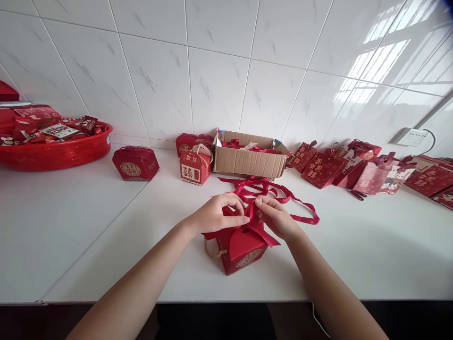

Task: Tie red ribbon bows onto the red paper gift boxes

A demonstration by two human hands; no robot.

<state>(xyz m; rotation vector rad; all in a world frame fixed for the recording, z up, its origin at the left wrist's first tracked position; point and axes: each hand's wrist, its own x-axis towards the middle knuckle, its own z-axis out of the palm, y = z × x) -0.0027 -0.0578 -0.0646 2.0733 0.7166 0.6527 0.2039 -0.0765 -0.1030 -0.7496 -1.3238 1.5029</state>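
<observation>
A red gift box (244, 252) with a gold round emblem and a twisted gold cord handle stands near the front edge of the table. Red satin ribbon (266, 236) lies across its top, and a long loose tangle of ribbon spreads behind it. My left hand (221, 215) is over the top left of the box, thumb and fingers pinching the ribbon. From the right, my right hand (278, 217) pinches a ribbon loop between thumb and forefinger. The exact knot or fold between my fingertips is partly hidden.
A cardboard box (249, 163) of red ribbon sits by the wall. Left of it stand small red boxes (196, 165) and a darker red box (136, 164). A red basket (71, 153) of packets is far left. Red gift bags (323, 170) and a power strip (410, 137) are right.
</observation>
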